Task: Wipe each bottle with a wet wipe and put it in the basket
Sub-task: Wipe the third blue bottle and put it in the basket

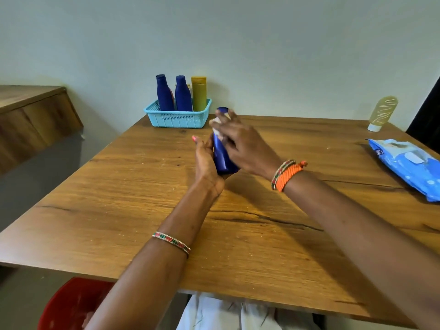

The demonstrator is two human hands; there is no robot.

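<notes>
Centrally, left hand (pixel 206 160) gripping blue bottle (pixel 222 158), right hand (pixel 240 144) pressing wipe (pixel 215 122).

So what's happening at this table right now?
A person is cleaning a blue bottle: the left hand grips it while the right hand rubs a white wipe near its top. Three bottles already stand in the turquoise basket. One pale yellow bottle waits beside the wipes pack.
</notes>
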